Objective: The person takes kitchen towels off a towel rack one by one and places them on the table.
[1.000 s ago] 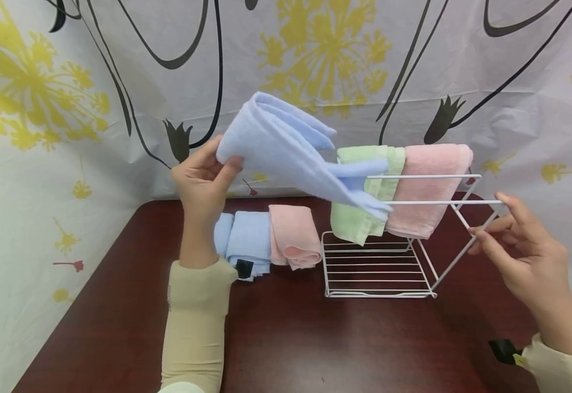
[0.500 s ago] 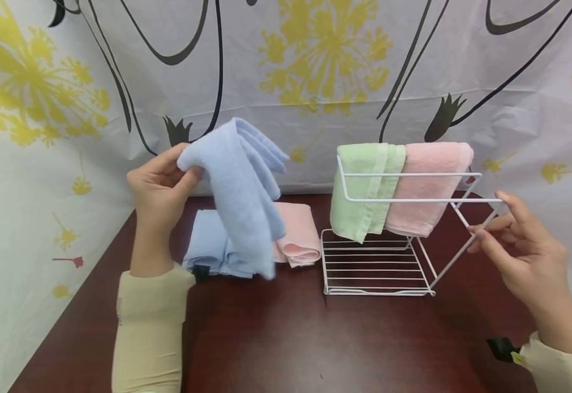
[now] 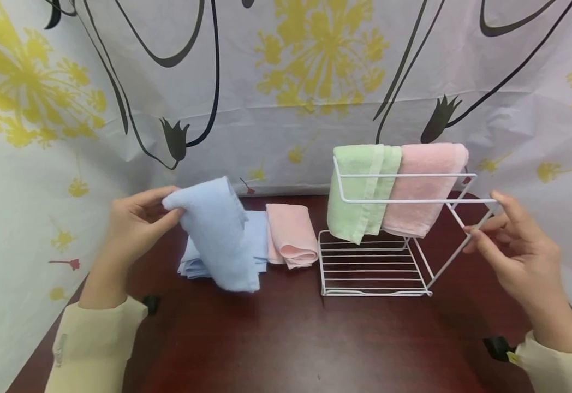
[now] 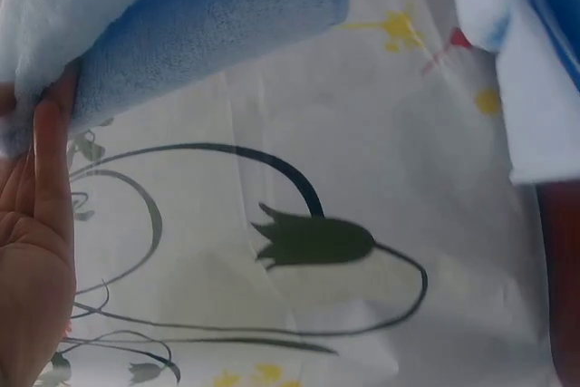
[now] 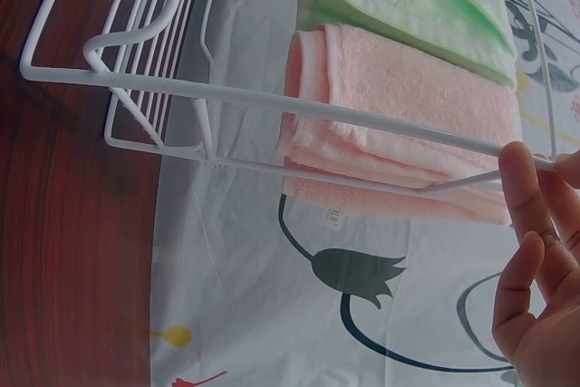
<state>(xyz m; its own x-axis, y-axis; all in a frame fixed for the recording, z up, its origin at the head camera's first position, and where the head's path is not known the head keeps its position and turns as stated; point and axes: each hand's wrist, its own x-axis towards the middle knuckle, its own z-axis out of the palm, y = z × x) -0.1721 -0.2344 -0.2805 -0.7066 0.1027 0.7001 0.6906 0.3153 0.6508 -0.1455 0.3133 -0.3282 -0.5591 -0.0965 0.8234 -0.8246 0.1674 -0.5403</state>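
Observation:
My left hand (image 3: 136,221) pinches one end of a folded light blue towel (image 3: 217,234) between thumb and fingers. The towel hangs down over other folded blue towels (image 3: 255,234) and overlaps them in the head view. At the right, my right hand (image 3: 522,245) grips the upper side corner of a white wire rack (image 3: 374,296). A green towel (image 3: 362,191) and a pink towel (image 3: 423,188) hang side by side over the rack's back bar. In the right wrist view, my fingers (image 5: 526,188) pinch the rack's white bar (image 5: 344,115).
A folded pink towel (image 3: 291,234) lies between the blue towels and the rack. All stand on a dark red-brown table (image 3: 286,338). Behind it hangs a white sheet (image 3: 246,142) with yellow and dark flower prints.
My left hand has carried the blue towel left and down, away from the rack's top bars to over the folded blue towels. My right hand stays on the rack.

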